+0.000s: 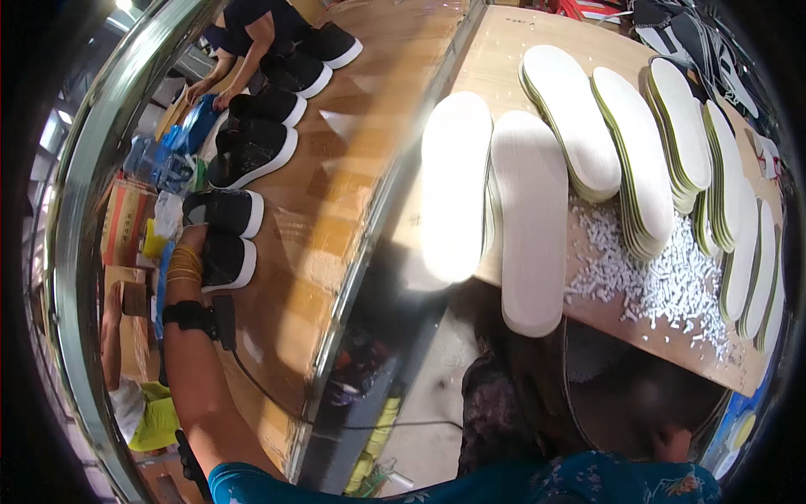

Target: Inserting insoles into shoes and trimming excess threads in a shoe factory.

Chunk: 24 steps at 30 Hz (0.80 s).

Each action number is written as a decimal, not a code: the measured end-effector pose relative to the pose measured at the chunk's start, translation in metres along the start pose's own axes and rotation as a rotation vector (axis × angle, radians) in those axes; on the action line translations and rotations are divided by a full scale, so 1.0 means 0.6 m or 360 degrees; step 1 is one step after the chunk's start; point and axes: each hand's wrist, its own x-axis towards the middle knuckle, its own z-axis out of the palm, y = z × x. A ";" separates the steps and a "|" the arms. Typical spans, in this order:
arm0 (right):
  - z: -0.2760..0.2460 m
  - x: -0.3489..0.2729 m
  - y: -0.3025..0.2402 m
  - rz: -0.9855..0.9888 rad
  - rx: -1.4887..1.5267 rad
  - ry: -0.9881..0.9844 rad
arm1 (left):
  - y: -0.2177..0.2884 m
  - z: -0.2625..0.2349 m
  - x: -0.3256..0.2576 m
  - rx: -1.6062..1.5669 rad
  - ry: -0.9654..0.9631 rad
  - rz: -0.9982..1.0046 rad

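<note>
My left arm reaches forward along the left bench, with tan elastic bands round the wrist and a black strap below them. My left hand [194, 236] is up against a black shoe [225, 259] with a white sole; its fingers are hidden, so its grip does not show. Just beyond it another black shoe [225, 212] lies close alongside. At the lower right, a small, dim patch of my right hand [672, 441] shows low by my lap, below the edge of the right table. What its fingers do cannot be made out.
More black shoes [256, 149] line the left bench [315, 244] toward a person's hands [220, 94] working at the far end. On the right table [495, 50] stand stacks of white insoles [457, 181], some over the near edge, beside scattered white pellets [663, 290]. A metal rail [75, 277] runs at left.
</note>
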 end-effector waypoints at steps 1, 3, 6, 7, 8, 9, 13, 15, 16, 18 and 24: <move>0.005 0.001 0.005 0.0074 -0.0043 -0.0072 | 0.018 0.008 0.017 -0.0213 -0.0086 -0.0111; 0.015 0.003 0.013 0.0154 -0.0073 -0.0133 | 0.057 0.027 0.047 -0.0569 -0.0222 -0.0251; 0.020 0.001 0.023 0.0031 0.0033 0.0056 | 0.125 0.062 0.095 -0.0872 -0.0187 -0.0304; 0.021 -0.001 0.025 0.0065 -0.0042 -0.0060 | 0.149 0.073 0.113 -0.0924 -0.0115 -0.0300; 0.020 -0.004 0.026 0.0052 -0.0107 -0.0101 | 0.171 0.087 0.133 -0.1054 -0.0056 -0.0251; 0.020 -0.008 0.027 0.0134 -0.0114 -0.0166 | 0.191 0.091 0.152 -0.1036 0.0005 -0.0303; 0.018 -0.019 0.025 0.0185 -0.0206 -0.0142 | 0.267 0.118 0.224 -0.0343 0.0284 0.0267; 0.015 -0.017 0.021 -0.0025 -0.0117 0.0020 | 0.299 0.121 0.229 -0.0047 0.0538 0.0128; 0.011 -0.014 0.017 -0.0085 -0.0044 0.0079 | 0.311 0.122 0.218 -0.0043 0.0525 0.0104; -0.001 -0.007 0.009 -0.0126 0.0040 0.0164 | 0.330 0.118 0.161 0.0180 0.0798 0.0317; -0.024 -0.008 -0.017 -0.0031 -0.0066 -0.0029 | 0.415 0.174 -0.211 -0.0292 0.0542 0.1260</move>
